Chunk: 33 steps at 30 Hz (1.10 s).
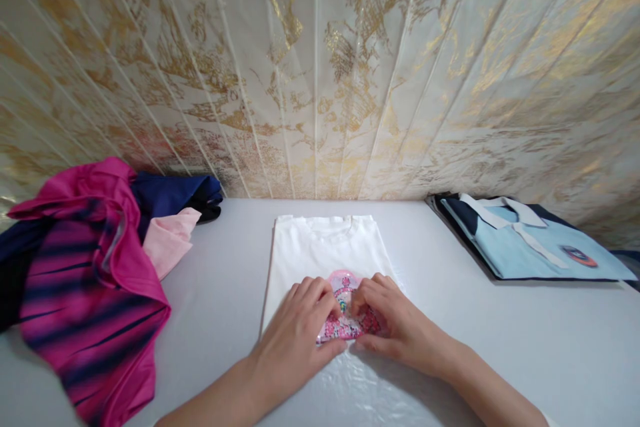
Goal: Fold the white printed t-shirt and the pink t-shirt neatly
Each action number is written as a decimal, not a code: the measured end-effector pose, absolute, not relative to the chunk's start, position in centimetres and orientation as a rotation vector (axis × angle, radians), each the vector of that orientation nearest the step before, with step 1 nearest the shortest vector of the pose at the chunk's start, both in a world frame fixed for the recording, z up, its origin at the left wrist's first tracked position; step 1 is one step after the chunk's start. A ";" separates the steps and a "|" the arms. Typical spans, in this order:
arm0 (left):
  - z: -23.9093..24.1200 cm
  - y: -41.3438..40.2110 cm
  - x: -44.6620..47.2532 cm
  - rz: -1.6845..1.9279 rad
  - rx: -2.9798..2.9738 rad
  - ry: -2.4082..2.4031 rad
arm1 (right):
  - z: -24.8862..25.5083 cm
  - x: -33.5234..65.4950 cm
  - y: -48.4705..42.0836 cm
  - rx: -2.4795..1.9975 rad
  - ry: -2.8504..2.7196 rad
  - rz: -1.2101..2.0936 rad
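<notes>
A white T-shirt (325,243) lies folded into a rectangle on the table, its neckline towards the wall. Its front carries a shiny pink print (345,327) with small coloured shapes, partly covered by my hands. My left hand (305,320) rests over the left of the print, fingers curled and thumb along the shirt's near edge. On the other side of the print, my right hand (390,317) mirrors it, with bent fingers and its thumb at the same edge. Both hands are closed on the near end of the shirt, thumbs almost meeting.
To the left lies a loose heap of clothes, with a pink and navy striped shirt (100,293), a navy garment (165,193) and a light pink cloth (170,240). At the right sits a stack of folded clothes topped by a light blue polo shirt (530,247). A gold-patterned wall (320,80) borders the white table (215,320).
</notes>
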<state>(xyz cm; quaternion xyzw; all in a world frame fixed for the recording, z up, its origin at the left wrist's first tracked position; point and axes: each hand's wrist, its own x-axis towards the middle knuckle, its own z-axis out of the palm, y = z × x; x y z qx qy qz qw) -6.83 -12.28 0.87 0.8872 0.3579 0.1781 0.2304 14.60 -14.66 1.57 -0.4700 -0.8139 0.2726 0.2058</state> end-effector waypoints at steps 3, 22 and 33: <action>0.5 -12.1 -6.7 0.508 2.404 1.009 | 1.3 14.3 -14.6 -1.336 -2.240 0.765; 1.0 -12.0 -7.0 0.499 2.379 0.948 | 0.3 13.4 -14.3 -1.408 -2.191 0.596; 0.9 -11.6 -8.2 0.521 2.309 0.887 | 0.5 12.4 -14.4 -1.424 -2.276 0.469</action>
